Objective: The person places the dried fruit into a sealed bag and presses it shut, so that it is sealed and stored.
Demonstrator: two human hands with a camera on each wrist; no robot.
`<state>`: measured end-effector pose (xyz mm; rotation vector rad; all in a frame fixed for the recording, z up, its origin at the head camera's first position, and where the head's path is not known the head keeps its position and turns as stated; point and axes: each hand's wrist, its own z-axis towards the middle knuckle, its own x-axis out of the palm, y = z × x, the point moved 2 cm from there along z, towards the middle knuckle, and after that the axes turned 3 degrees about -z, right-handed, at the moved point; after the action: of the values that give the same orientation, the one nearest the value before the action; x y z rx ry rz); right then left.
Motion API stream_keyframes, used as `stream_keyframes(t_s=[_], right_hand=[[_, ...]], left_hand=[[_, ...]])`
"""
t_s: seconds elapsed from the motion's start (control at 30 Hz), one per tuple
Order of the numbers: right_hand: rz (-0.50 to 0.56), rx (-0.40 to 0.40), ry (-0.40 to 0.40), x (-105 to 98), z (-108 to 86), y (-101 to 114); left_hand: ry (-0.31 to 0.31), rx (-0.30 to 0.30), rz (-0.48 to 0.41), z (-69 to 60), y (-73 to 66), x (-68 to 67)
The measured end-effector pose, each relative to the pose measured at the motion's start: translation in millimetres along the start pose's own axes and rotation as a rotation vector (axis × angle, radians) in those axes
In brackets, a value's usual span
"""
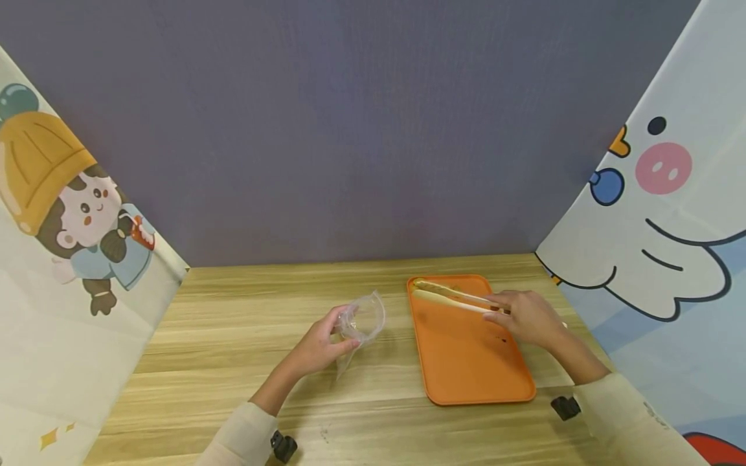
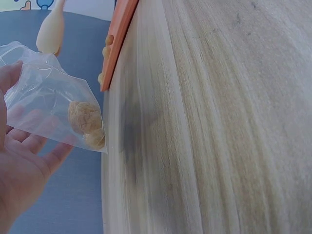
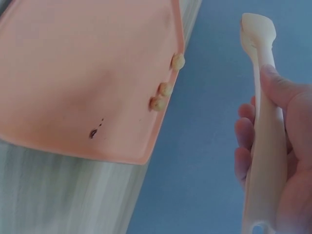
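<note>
A clear plastic bag (image 1: 373,317) is gripped by my left hand (image 1: 317,346), thumb on the near side and its mouth spread. Light brown rounded pieces (image 2: 85,118) lie at one end of the bag (image 2: 41,97) in the left wrist view. My right hand (image 1: 527,317) holds cream tongs (image 1: 451,301) above the orange tray (image 1: 472,366), thumb along one arm. In the right wrist view the tips of the tongs (image 3: 265,161) are close together; whether they hold anything is unclear. Small tan balls (image 3: 178,61) line one edge of the tray (image 3: 73,63).
The tray lies on a wood-patterned table (image 1: 221,336), right of the bag. Dark specks (image 3: 93,132) mark the tray's surface. A grey panel (image 1: 361,142) stands behind the table, with printed cartoon panels at both sides.
</note>
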<state>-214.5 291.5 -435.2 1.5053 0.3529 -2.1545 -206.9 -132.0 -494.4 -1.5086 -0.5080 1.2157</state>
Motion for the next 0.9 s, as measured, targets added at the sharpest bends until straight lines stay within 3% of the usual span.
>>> stream_keyframes(t_s=[0.43, 0.9], right_hand=[[0.032, -0.022, 0.017, -6.7, 7.4, 16.3], [0.097, -0.076, 0.011, -13.8, 15.8, 39.2]], left_hand=[[0.003, -0.020, -0.013, -1.7, -0.6, -0.7], [0.010, 0.013, -0.012, 2.0, 2.3, 1.1]])
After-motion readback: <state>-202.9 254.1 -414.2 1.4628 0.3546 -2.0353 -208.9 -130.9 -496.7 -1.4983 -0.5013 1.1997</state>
